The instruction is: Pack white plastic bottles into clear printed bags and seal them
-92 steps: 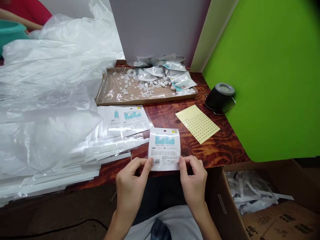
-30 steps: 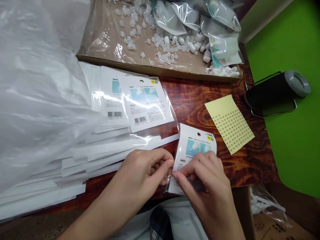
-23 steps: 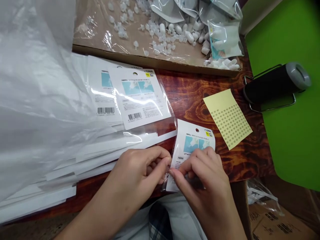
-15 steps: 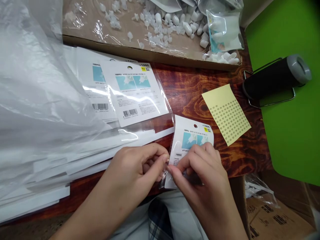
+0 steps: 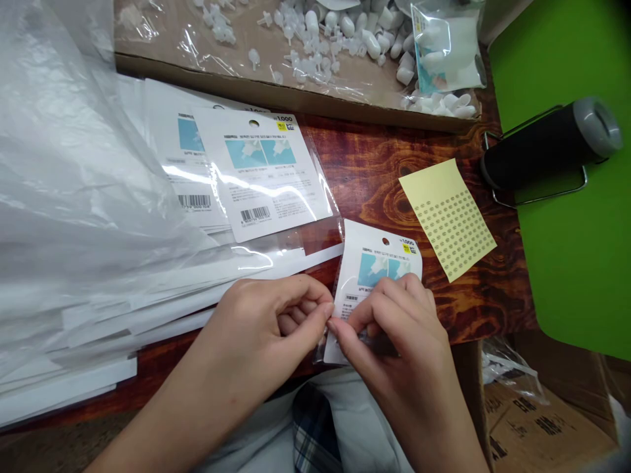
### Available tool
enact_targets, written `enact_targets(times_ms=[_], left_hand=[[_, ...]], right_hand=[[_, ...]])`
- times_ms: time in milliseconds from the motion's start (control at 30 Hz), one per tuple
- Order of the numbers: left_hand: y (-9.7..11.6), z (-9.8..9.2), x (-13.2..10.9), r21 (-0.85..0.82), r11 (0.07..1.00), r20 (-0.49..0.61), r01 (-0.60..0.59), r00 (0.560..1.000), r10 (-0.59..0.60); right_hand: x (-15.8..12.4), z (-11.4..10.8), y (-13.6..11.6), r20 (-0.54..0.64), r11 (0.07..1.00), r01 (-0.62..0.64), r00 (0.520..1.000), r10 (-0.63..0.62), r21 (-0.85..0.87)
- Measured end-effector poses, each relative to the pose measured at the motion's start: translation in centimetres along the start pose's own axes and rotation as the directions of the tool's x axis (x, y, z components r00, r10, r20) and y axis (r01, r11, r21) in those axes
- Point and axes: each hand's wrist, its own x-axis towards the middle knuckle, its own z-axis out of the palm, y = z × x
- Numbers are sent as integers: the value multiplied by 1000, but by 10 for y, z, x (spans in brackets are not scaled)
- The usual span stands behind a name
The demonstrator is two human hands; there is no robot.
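Left hand [image 5: 256, 322] is held half closed, its fingers curled in toward the palm, and its fingertips are pressed against the lower left edge of a clear plastic packet [image 5: 379, 263] backed by a printed white card. The right hand [image 5: 389, 335] is similarly bent, with its fingers laid over the lower part of the packet. Its thumb and forefinger are pinched at the same edge, just beside the left fingertips, so the packet is gripped by both hands. The packet is set at a slight tilt on a dark-grained wooden table [image 5: 374, 177], near the front edge, and its upper part is left uncovered, with the hang hole, price label and blue picture exposed.

A stack of similar packets [image 5: 256, 174] is laid just to the left, partly covered by a crumpled clear plastic sheet [image 5: 73, 197]. Behind it, small white plastic parts [image 5: 315, 39] are heaped in a cardboard tray [image 5: 296, 95]. To the right, a yellow sticker sheet [image 5: 446, 217] is placed near a black cylinder [image 5: 542, 151] in a wire stand, which rests against a green board [image 5: 566, 263]. A cardboard box [image 5: 537, 427] is seen below the table's right side.
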Motion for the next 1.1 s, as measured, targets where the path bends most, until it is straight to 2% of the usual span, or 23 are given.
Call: enact_targets(times_ms=[133, 333, 533, 600, 700, 733, 767, 833, 933, 1033, 1100], left_hand=[[0, 1, -1, 26, 999, -15, -29, 999, 30], [-6, 6, -7, 80, 994, -33, -78, 996, 81], [-9, 15, -12, 107, 990, -98, -96, 989, 107], [-9, 16, -13, 125, 987, -128, -102, 985, 118], [-8, 17, -14, 155, 985, -175, -75, 979, 103], [-9, 17, -15, 166, 984, -190, -66, 977, 97], [-9, 17, -15, 177, 983, -206, -57, 974, 93], [-10, 18, -14, 193, 980, -232, -38, 969, 83], [-11, 21, -14, 197, 980, -258, -24, 963, 75], [-11, 22, -14, 202, 979, -289, -31, 953, 90], [-12, 23, -15, 215, 976, -304, -38, 947, 104]], right_hand=[[0, 3, 1, -59, 998, 12, 998, -9, 55], [-8, 8, -1, -231, 995, 31, 973, -9, 94], [-17, 0, 1, -269, 989, 33, 963, 8, 147], [-20, -5, 7, -366, 975, 29, 929, 55, 219], [-25, -12, 23, -566, 970, 19, 815, 126, 244], [-27, -14, 28, -584, 976, -1, 801, 131, 217], [-30, -15, 34, -572, 983, -29, 810, 130, 181], [-35, -14, 45, -499, 989, -82, 856, 133, 124], [-42, -8, 58, -411, 988, -84, 902, 130, 126], [-45, -3, 62, -396, 977, -52, 908, 133, 207], [-44, -2, 62, -424, 963, -51, 891, 164, 266]])
